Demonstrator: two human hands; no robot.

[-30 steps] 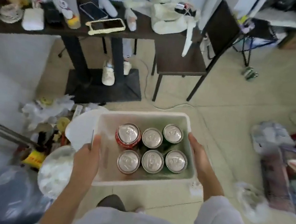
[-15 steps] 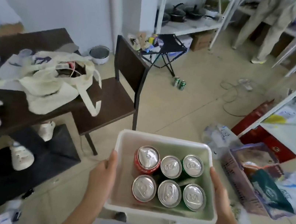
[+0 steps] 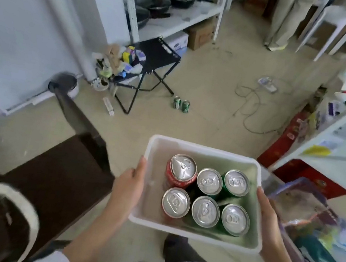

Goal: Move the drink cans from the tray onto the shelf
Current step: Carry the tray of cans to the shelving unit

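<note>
I carry a white plastic tray [image 3: 205, 148] in front of me at waist height. Several drink cans stand upright in it in two rows: a red can [image 3: 181, 170] at the back left, another red can [image 3: 175, 202] in front of it, and green cans [image 3: 236, 182] to the right. My left hand [image 3: 127, 188] grips the tray's left rim. Holding the right rim is my right hand [image 3: 267, 216]. A white metal shelf [image 3: 345, 155] rises at the right edge with papers and packets on it.
A dark wooden chair [image 3: 63, 172] stands close on my left. A black folding stool [image 3: 153, 64] with clutter and two green cans [image 3: 180, 104] on the floor lie ahead. Cables [image 3: 253, 105], red boxes [image 3: 289, 135] and bags [image 3: 319, 231] crowd the right. A person's legs [image 3: 285, 19] stand at the back.
My view has swung right, away from the dark table and toward the shelves. The tray stays in both hands with the cans in the same places.
</note>
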